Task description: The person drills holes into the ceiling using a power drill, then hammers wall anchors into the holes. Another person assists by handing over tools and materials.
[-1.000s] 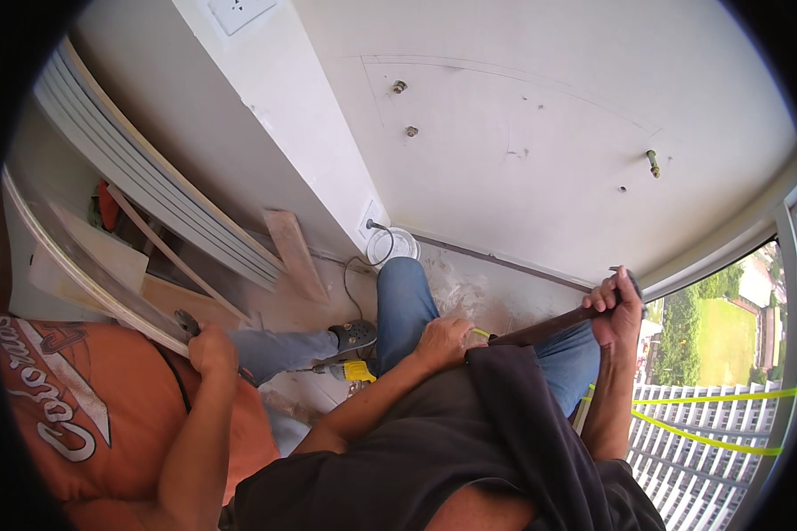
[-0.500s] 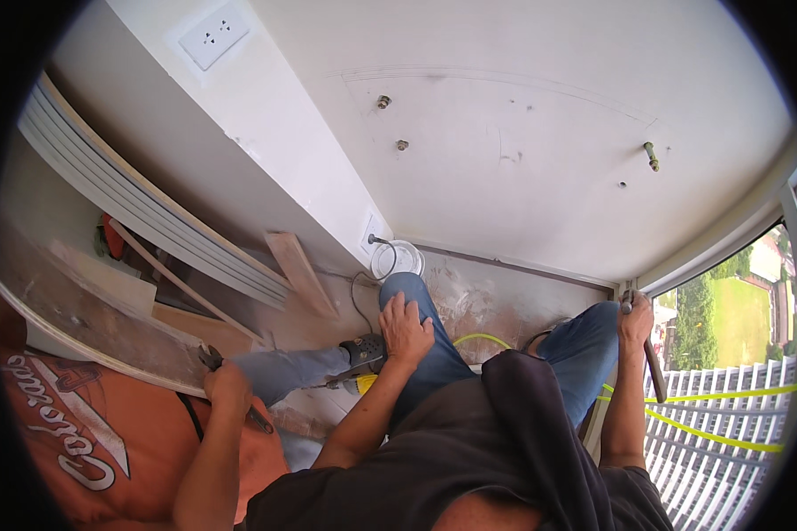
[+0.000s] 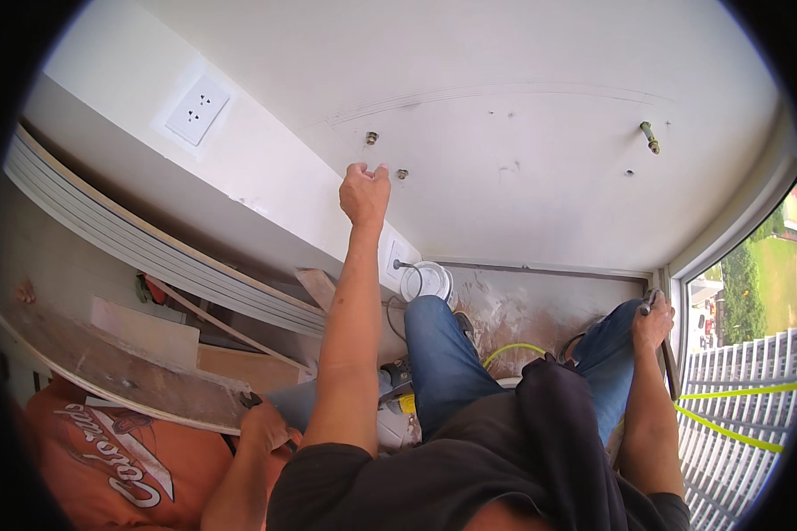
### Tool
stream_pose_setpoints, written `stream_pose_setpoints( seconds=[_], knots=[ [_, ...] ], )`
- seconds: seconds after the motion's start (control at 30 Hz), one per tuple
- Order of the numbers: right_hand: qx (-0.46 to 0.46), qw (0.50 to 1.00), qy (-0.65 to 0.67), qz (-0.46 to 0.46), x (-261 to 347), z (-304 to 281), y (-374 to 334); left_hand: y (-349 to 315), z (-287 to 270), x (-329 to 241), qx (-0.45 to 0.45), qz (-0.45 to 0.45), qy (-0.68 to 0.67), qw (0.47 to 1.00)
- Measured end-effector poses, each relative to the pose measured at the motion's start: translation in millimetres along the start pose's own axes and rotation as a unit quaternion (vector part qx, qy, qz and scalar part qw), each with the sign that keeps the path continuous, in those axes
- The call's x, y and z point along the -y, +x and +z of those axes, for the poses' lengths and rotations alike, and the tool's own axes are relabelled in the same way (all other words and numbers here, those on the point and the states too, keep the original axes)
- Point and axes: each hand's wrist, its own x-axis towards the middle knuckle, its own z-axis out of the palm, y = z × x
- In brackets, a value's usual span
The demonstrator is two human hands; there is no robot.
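Note:
My left hand point(image 3: 364, 193) is raised at the end of an outstretched arm, in front of the white wall. Its fingers are bent, with a gap between thumb and forefinger, and nothing shows in them. Just beyond it, two short metal bolts with nuts stick out: an upper bolt point(image 3: 372, 138) and a lower bolt point(image 3: 402, 174). I cannot tell whether the hand touches either. By my right knee, my right hand point(image 3: 653, 326) is closed round a hammer point(image 3: 649, 302), its dark handle hanging down beside the window frame. A longer bolt point(image 3: 650, 138) projects from the wall farther right.
On the left, a co-worker in an orange shirt point(image 3: 106, 451) has a hand point(image 3: 264, 427) at a curved board point(image 3: 133, 376). A white bucket point(image 3: 427, 281) stands in the corner below a socket with a plugged cable. Yellow-green hose or strap point(image 3: 514, 350) lies near my feet; a window point(image 3: 735, 292) is right.
My left hand has left my knee and reached up toward the two left bolts. My right hand, with the hammer, stays near my right knee. The view has shifted slightly.

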Motion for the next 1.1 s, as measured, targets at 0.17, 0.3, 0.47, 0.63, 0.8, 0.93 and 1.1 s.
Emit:
stream_pose_setpoints(
  seconds=[0.17, 0.3, 0.47, 0.63, 0.8, 0.93, 1.1],
  knots=[
    [0.002, 1.0, -0.014, 0.005, -9.9, 8.9, 5.4, 42.2, 8.4, -11.2, 0.025, 0.029, 0.049, 0.998],
    [0.025, 1.0, -0.003, 0.01, 9.2, -8.1, 5.8, 56.4, 13.3, -5.8, 0.046, 0.056, 0.071, 0.995],
    [0.052, 0.998, -0.033, 0.03, 9.6, -6.0, 11.2, 69.3, 29.5, -2.4, 0.064, 0.095, 0.068, 0.991],
    [0.062, 0.997, -0.032, 0.032, 22.3, -10.6, 11.3, 101.3, 34.8, 27.9, 0.068, 0.156, 0.033, 0.985],
    [0.051, 0.998, -0.039, 0.028, 11.9, -7.4, 10.2, 97.8, 42.4, 26.5, 0.089, 0.153, 0.003, 0.984],
    [0.06, 0.997, -0.047, 0.032, 12.0, -5.8, 12.1, 92.8, 46.6, 26.7, 0.053, 0.138, -0.001, 0.989],
    [0.05, 0.998, -0.033, 0.023, 12.7, -6.7, 12.3, 87.2, 45.1, 24.4, 0.031, 0.125, -0.014, 0.992]
  ],
)
